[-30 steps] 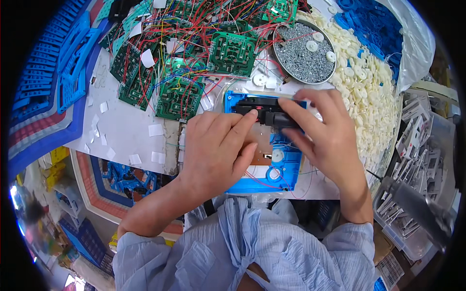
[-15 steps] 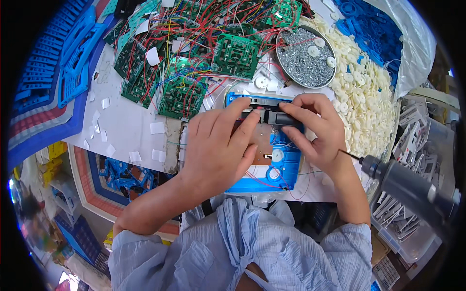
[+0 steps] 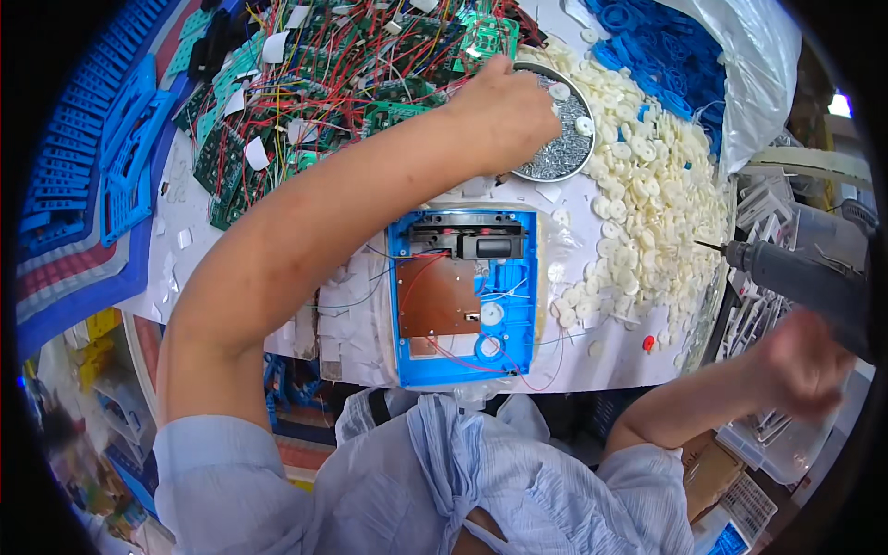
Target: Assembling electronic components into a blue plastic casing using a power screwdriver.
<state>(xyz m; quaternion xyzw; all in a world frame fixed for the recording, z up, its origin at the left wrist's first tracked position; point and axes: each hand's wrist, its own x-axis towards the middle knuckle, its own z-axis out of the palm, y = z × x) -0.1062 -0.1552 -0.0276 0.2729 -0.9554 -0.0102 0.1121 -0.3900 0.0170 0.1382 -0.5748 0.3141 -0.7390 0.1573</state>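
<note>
My left hand [image 3: 504,116] reaches across to the round metal dish of small silver screws [image 3: 564,153]. Its fingers curl down over the dish's left side; what they pinch, if anything, is hidden. Blurred by motion, my right hand [image 3: 809,365] is out at the right, beside the dark body of a power screwdriver [image 3: 800,273]; whether it touches the tool I cannot tell. In front of me lies an open blue plastic casing [image 3: 523,361]. A brown circuit board [image 3: 435,296], a black mechanism strip [image 3: 472,227] and loose thin wires sit inside it.
Green circuit boards with tangled wires [image 3: 333,102] cover the back of the table. Cream plastic discs [image 3: 638,194] heap at the right, near blue parts [image 3: 657,55] in a clear bag [image 3: 763,74]. Blue plastic frames [image 3: 129,139] stand at the left. One red disc [image 3: 648,342] lies near the front.
Both hands have left the black part in the casing. The left went forward to the screw dish, the right out toward the screwdriver. The view has also shifted.
</note>
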